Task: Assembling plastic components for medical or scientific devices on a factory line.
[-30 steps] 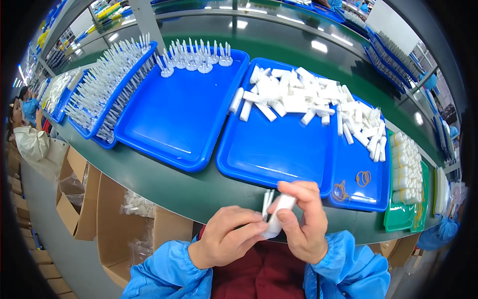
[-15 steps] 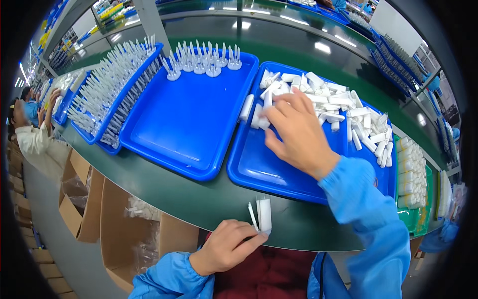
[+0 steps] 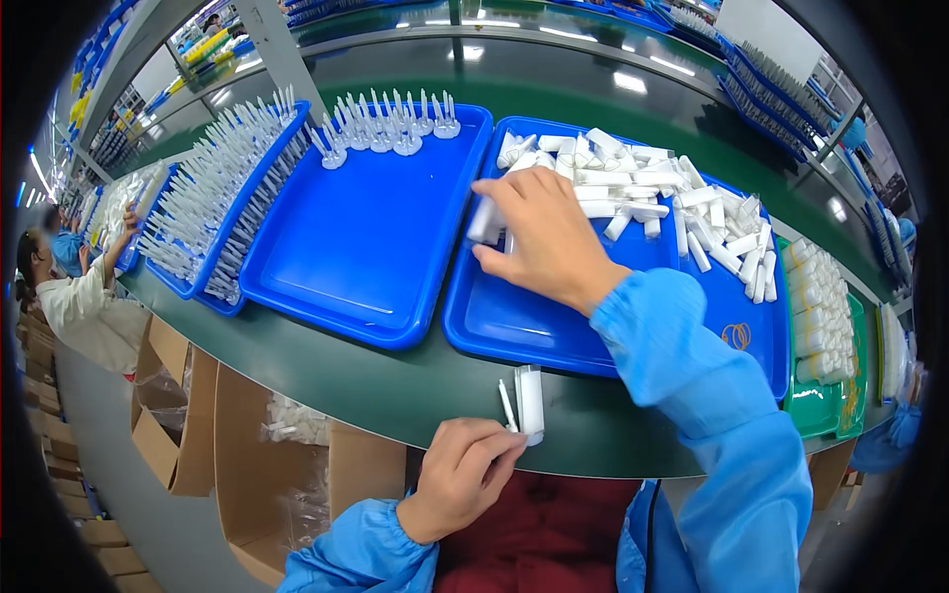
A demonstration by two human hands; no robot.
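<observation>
My left hand [image 3: 462, 479] is closed in a pinch at the table's near edge. Thumb and forefinger grip the lower end of a white cylinder [image 3: 532, 403] in clear wrapping. A thin white stick [image 3: 507, 405] stands beside that cylinder, its lower end near my fingertips. Over the left rim of the right blue tray [image 3: 534, 351], my right hand [image 3: 544, 232] reaches with thumb and forefinger apart. Between them lies a blurred white packet [image 3: 483, 220]; whether they touch it is unclear. A heap of white wrapped packets [image 3: 633, 180] fills the tray's far part, partly behind my right hand.
Left of it, another blue tray [image 3: 351, 247] bears several upright pointed clear pieces [image 3: 395, 128]. Stacked trays of similar spikes [image 3: 213, 198] stand farther left. A green tray [image 3: 816, 420] with white bundles [image 3: 816, 306] is at right. Cardboard boxes [image 3: 242, 465] stand below; a person [image 3: 84, 306] works at far left.
My right hand has moved left from the packet heap to the tray's left rim, its fingers wider apart. My left hand keeps its pinch on the cylinder. The whole view has shifted slightly.
</observation>
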